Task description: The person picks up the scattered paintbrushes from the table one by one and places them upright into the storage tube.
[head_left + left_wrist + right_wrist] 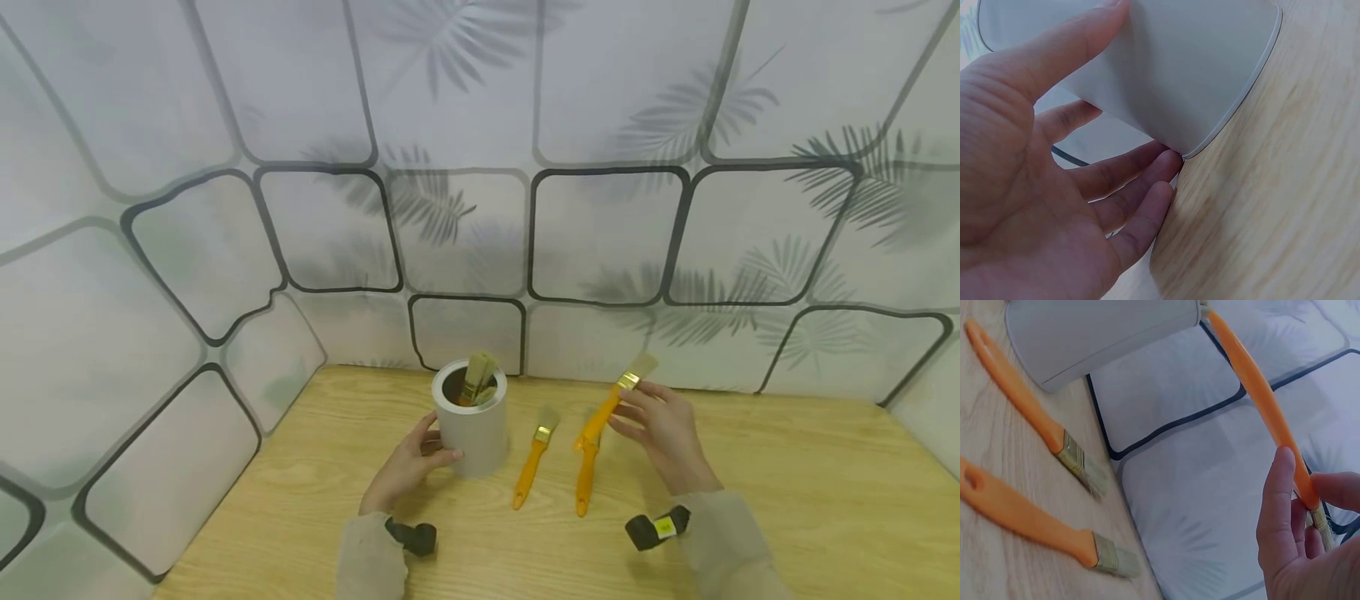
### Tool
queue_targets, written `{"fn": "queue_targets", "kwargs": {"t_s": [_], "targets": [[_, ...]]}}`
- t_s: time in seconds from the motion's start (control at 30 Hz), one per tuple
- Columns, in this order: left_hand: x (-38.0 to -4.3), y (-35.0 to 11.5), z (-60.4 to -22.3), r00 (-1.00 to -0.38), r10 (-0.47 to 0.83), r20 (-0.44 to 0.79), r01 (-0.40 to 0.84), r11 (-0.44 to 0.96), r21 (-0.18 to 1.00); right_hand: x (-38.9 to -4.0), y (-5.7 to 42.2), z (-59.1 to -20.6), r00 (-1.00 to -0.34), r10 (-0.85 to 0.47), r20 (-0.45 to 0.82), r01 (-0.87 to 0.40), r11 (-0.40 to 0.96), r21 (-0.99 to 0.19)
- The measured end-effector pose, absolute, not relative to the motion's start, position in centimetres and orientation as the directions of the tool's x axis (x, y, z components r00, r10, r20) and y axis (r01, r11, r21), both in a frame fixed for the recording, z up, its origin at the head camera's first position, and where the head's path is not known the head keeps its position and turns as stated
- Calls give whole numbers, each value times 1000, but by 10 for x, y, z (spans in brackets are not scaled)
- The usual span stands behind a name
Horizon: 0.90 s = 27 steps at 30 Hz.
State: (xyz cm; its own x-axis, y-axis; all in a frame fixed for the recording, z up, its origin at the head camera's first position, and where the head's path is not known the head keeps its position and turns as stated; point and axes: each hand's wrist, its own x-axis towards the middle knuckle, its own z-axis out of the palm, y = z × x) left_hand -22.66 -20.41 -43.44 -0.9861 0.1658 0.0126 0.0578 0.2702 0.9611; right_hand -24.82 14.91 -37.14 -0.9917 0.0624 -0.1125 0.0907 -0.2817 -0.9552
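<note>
A white can (474, 442) stands upright on the table, with several paintbrushes (478, 373) in it, bristles up. My left hand (411, 465) holds the can's left side, thumb at the front and fingers curled behind. In the left wrist view, fingertips reach close to the can's bottom rim. My right hand (663, 429) pinches an orange-handled paintbrush (1260, 394) near its metal band. That brush is raised above the table, its handle end pointing toward the can. Two more orange paintbrushes lie right of the can, one nearer (530, 471) and another (585, 487) partly behind the held brush.
The wooden table (795, 483) meets a patterned wall covering (607, 233) just behind the can. A second wall covering (112, 308) closes off the left side. Black wrist cameras sit on both forearms.
</note>
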Motion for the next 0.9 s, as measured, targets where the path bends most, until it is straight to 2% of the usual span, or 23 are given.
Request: {"fn": "queue_targets", "kwargs": {"t_s": [0.53, 0.9], "targets": [[-226, -204, -433, -985, 171, 10, 57, 268, 962, -257, 122, -348, -997, 72, -38, 6, -406, -914], [-227, -204, -435, -986, 168, 21, 67, 274, 959, -263, 99, -337, -992, 108, -65, 5, -481, -877]]}}
